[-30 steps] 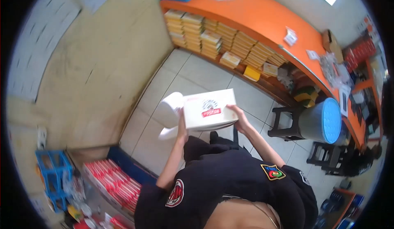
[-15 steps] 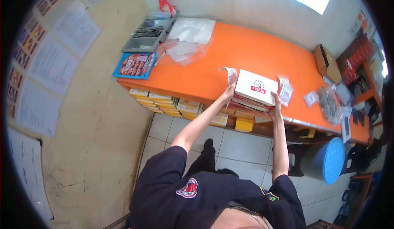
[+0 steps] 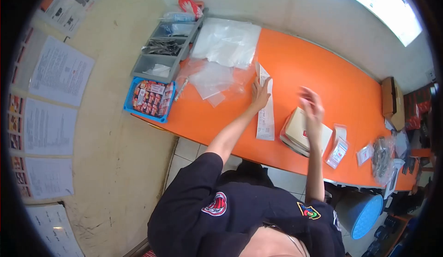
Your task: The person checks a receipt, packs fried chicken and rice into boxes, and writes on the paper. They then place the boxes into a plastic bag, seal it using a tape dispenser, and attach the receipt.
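The left hand (image 3: 259, 94) lies flat, fingers spread, its grip closed on nothing, pressing the upper part of a long white paper slip (image 3: 265, 107) onto the orange surface (image 3: 314, 72). The right hand (image 3: 312, 107) is motion-blurred above a flat cream cardboard box with a red label (image 3: 300, 135); its grip looks loose and empty, though the blur leaves that uncertain.

The slip lies under and just below the left palm, its long axis running from the far side of the surface toward the person, its near end close to the front edge. The box sits right of the slip, just beside it.

Risks, as I judge them: only one end of the slip is pinned, so its free end could curl or slide over the edge; a careless sweep of the right hand could knock the small clear packets (image 3: 338, 150) lying right of the box. Crumpled clear plastic bags (image 3: 217, 59) lie left of the left hand.
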### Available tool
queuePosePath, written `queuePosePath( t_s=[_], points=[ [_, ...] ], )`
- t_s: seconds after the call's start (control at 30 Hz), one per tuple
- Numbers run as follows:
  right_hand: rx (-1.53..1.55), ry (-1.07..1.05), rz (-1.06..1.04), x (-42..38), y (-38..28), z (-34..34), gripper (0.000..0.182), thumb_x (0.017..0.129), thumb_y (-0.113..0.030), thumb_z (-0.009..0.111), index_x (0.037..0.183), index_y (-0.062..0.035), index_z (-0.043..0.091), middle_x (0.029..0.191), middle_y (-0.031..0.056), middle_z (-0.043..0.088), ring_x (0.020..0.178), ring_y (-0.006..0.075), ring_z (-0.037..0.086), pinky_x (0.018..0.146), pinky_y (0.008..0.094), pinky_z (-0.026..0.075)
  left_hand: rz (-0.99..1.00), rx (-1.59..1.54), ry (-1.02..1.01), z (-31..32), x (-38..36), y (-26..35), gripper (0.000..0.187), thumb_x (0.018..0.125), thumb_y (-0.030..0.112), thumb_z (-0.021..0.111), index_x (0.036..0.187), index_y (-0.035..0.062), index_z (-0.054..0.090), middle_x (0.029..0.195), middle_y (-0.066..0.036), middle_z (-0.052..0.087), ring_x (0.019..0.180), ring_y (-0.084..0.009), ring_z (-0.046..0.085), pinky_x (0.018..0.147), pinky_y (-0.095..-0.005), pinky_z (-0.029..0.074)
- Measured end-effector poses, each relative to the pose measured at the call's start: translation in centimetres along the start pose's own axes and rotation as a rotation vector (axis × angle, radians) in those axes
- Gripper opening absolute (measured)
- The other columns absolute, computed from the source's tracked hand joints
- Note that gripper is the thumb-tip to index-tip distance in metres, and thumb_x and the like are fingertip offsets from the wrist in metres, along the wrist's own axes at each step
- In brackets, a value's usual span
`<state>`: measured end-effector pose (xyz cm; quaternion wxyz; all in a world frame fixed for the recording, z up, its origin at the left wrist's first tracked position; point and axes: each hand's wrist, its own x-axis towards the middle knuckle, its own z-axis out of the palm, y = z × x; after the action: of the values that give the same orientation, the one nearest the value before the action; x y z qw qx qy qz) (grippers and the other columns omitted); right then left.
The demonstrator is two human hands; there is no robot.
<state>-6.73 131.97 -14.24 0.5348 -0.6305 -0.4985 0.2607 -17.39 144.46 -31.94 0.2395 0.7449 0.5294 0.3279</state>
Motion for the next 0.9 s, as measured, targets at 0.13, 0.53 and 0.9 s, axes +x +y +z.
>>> queuePosePath(
  t_s=[0.13, 0.53, 0.9],
  points=[
    [0.099, -0.635, -0.076, 7.0, -2.5, 15.5, 0.031, 0.082, -0.004, 0.046, 0.111, 0.0007, 0.055, 0.106, 0.0163, 0.059, 0.100, 0.0244, 0.056, 0.089, 0.0345, 0.042, 0.222, 0.256, 0.043, -1.9, 0.6, -0.6, 0.060, 0.080, 0.019, 0.059, 0.131, 0.0072, 0.031, 0.133, -0.020, 0.021, 0.120, -0.0369, 0.027, 0.096, -0.0470, 0.028],
    [-0.483, -0.080, -0.280, 19.6, 11.1, 31.8, 0.020, 0.067, 0.003, 0.052, 0.081, 0.0003, 0.065, 0.079, 0.0189, 0.060, 0.081, 0.0238, 0.055, 0.071, 0.0324, 0.043, 0.172, 0.003, -0.283, -20.5, 8.8, -11.2, 0.026, 0.076, 0.000, 0.047, 0.101, 0.0006, 0.051, 0.105, -0.019, 0.050, 0.097, -0.0346, 0.047, 0.084, -0.0392, 0.038],
    [1.165, 0.198, 0.749, 9.3, -1.7, 28.2, 0.018, 0.090, -0.018, 0.040, 0.075, -0.0101, 0.047, 0.060, -0.0017, 0.037, 0.048, 0.0087, 0.030, 0.045, 0.0237, 0.028, 0.838, 0.826, 0.026, 0.5, 26.1, -28.3, 0.052, 0.087, 0.028, 0.041, 0.134, 0.0074, 0.032, 0.135, -0.012, 0.037, 0.126, -0.0300, 0.033, 0.103, -0.0479, 0.025]
  ],
)
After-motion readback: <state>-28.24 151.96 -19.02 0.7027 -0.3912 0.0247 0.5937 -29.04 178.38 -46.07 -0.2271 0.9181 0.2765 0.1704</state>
